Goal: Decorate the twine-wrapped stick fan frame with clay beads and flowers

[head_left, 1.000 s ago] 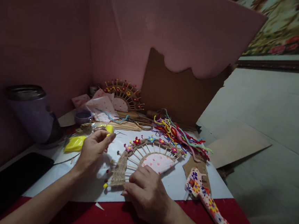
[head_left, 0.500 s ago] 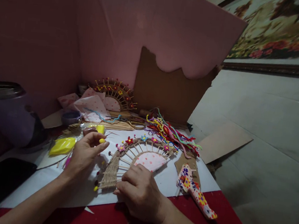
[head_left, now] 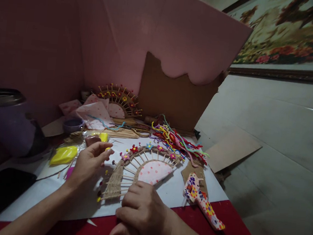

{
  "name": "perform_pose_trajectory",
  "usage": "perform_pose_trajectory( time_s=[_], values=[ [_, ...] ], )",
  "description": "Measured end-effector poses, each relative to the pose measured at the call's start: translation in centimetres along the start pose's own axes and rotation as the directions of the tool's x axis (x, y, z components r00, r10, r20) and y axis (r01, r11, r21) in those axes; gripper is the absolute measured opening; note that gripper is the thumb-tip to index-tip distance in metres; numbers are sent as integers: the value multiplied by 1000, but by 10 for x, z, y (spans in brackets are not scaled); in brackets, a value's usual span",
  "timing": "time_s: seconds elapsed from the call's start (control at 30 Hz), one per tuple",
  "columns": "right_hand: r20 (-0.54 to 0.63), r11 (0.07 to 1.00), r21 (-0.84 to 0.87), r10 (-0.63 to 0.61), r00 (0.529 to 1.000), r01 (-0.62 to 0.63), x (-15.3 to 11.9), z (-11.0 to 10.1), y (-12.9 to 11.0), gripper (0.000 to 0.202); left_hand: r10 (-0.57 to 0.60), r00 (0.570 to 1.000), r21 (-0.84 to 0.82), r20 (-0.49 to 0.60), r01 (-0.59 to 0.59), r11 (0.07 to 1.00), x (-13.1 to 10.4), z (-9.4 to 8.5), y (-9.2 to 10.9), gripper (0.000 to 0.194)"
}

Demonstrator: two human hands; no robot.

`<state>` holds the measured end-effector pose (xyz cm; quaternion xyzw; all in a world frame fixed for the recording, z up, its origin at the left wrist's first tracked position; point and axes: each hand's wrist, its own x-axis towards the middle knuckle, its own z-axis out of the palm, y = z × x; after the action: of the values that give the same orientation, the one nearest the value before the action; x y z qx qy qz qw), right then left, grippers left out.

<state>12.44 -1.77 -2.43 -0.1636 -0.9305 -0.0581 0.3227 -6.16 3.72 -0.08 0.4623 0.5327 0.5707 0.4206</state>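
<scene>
My left hand (head_left: 90, 163) pinches a small yellow clay ball (head_left: 108, 149) between thumb and fingertips, just left of a half-round fan-shaped craft piece (head_left: 117, 178). This piece has wooden sticks, woven twine on its left part, clay flowers along the arch and a pink dotted half-disc (head_left: 154, 171). Small dark red and yellow balls tip the sticks on its left side. My right hand (head_left: 144, 213) is at the near edge of the piece, fingers loosely curled and thumb apart, with nothing seen in it. Its palm side is hidden.
A flower-patterned glue gun (head_left: 204, 200) lies on cardboard at right. Behind are pipe cleaners (head_left: 176, 141), scissors (head_left: 141, 132), sticks and a second decorated fan (head_left: 119, 103). Yellow clay (head_left: 63, 156), a purple cup (head_left: 73, 125) and a dark flat object (head_left: 5, 188) are at left.
My right hand has drawn back slightly toward me from the fan piece, its thumb now away from the fingers. My left hand still pinches the yellow ball. The view has shifted slightly.
</scene>
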Motion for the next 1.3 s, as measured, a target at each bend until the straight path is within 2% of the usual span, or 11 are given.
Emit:
perform_pose_trajectory(
  time_s=[0.17, 0.27, 0.4, 0.5, 0.77, 0.9, 1.07, 1.17, 1.3],
  values=[
    [-113, 989, -49, -142, 983, 138, 0, 8, -8, 56, 30, 998, -26, -55, -31, 999, 2, 0, -5, 42],
    [-130, 978, -60, -205, 970, 198, 0, 7, -12, 47, 64, 997, 14, -36, -63, 998, -1, 2, 1, 40],
    [-146, 969, -47, -246, 958, 242, 0, 5, -15, 31, 44, 999, 43, -15, -43, 998, -6, 5, 10, 48],
    [-177, 965, -37, -264, 948, 261, 0, 5, -16, 25, 28, 999, 24, -17, -27, 999, -6, 6, 10, 45],
    [-162, 971, -38, -238, 958, 235, 0, 4, -16, 27, 6, 999, -5, -34, -6, 1000, 4, 1, -13, 41],
    [-144, 969, -49, -249, 958, 244, 0, 3, -15, 27, 67, 997, 20, -47, -66, 998, 3, 1, -9, 35],
    [-182, 969, -78, -245, 952, 234, -1, 6, -15, 40, 123, 990, 27, -70, -121, 992, 5, -2, 0, 37],
    [-196, 969, -99, -244, 950, 228, -2, 9, -16, 46, 137, 984, 32, -111, -134, 990, 10, -5, -2, 33],
    [-220, 974, -106, -220, 950, 201, -3, 10, -17, 54, 132, 982, 11, -134, -132, 991, 15, -7, -6, 38]
  ],
)
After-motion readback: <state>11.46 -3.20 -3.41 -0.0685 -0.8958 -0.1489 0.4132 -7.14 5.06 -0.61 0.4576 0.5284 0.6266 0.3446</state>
